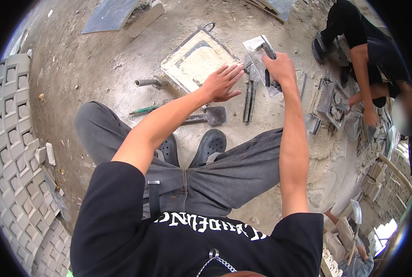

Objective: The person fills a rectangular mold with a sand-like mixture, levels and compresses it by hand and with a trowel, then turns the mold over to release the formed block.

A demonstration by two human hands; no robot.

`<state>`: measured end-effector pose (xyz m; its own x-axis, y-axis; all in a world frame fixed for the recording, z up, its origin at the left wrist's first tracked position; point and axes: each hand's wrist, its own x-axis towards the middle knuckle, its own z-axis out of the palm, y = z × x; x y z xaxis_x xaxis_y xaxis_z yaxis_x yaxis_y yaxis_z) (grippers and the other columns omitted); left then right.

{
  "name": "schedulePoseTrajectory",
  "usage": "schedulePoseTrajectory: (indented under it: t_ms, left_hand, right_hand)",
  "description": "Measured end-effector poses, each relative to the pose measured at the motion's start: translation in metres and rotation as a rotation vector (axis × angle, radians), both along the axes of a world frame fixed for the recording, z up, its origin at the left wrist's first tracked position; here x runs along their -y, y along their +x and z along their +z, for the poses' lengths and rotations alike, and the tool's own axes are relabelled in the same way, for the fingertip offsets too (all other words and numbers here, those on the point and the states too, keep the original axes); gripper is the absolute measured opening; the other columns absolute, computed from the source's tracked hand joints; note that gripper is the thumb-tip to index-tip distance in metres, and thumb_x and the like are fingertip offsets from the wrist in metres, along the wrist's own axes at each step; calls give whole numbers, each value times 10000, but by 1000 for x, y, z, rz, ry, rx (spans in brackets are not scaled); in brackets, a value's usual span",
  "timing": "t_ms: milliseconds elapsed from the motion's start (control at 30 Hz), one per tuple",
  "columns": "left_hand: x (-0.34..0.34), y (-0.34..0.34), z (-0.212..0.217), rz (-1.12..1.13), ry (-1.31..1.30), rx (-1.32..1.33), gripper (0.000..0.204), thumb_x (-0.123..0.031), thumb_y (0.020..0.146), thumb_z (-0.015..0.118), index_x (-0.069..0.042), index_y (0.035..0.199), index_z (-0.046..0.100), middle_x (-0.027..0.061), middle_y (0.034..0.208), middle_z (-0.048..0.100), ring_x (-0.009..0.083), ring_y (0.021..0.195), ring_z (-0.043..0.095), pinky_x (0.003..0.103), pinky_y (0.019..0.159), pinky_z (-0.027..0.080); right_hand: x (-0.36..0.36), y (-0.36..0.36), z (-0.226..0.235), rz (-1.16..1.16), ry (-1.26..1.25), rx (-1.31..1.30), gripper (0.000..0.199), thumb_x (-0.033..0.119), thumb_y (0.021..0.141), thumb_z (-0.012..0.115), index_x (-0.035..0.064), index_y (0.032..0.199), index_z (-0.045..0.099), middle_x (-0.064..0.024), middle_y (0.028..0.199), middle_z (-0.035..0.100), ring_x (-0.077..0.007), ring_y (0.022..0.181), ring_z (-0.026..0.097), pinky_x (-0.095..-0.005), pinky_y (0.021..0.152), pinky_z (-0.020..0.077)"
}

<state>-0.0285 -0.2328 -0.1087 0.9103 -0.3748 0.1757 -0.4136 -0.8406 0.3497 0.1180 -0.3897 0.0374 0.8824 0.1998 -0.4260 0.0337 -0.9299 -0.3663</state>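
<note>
A square metal mould (172,77) lies on the ground ahead of me, holding pale sandy powder with a square outline showing in it. Over its right-hand edge is my left hand (222,83), palm down with the fingers stretched out; whether it touches the powder I cannot tell. My right hand (281,69) grips the dark handle of a plastering trowel (251,44) just right of the mould. The trowel's flat rectangular blade is dusted with powder. Dark metal bars (249,101) lie between the mould and my feet, beside a hammer (216,116).
A short pipe (144,83) and a green-handled tool (146,110) lie left of the hammer. At right, a co-worker (363,60) bends over another mould (328,108). Patterned grey blocks (12,120) are stacked at left. Flat sheets (109,16) lie at the back.
</note>
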Motion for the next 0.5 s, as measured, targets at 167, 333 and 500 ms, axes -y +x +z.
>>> schedulePoseTrajectory:
  t_ms: [167, 333, 500]
  left_hand:
    - [-58, -31, 2, 412, -7, -36, 782, -492, 961, 482, 94, 1449, 305, 300, 1511, 305, 402, 1441, 257, 451, 1201, 189]
    - [-89, -41, -24, 1102, 111, -202, 861, -540, 985, 353, 131, 1484, 150, 311, 1578, 96, 401, 1492, 55, 477, 1209, 19]
    - [-20, -24, -16, 855, 113, -184, 863, -540, 992, 334, 147, 1478, 148, 320, 1576, 90, 404, 1494, 44, 482, 1207, 50]
  right_hand:
    - [9, 1, 2, -8, -6, 26, 395, 418, 822, 621, 43, 893, 724, -224, 868, 700, -397, 873, 672, -454, 797, 516]
    - [7, 3, -7, 32, -1, 22, 407, 410, 813, 622, 23, 890, 719, -244, 873, 690, -402, 866, 669, -456, 793, 518]
    - [8, 0, -10, 48, -17, 23, 404, 396, 803, 633, 12, 898, 718, -256, 868, 684, -413, 867, 666, -458, 785, 520]
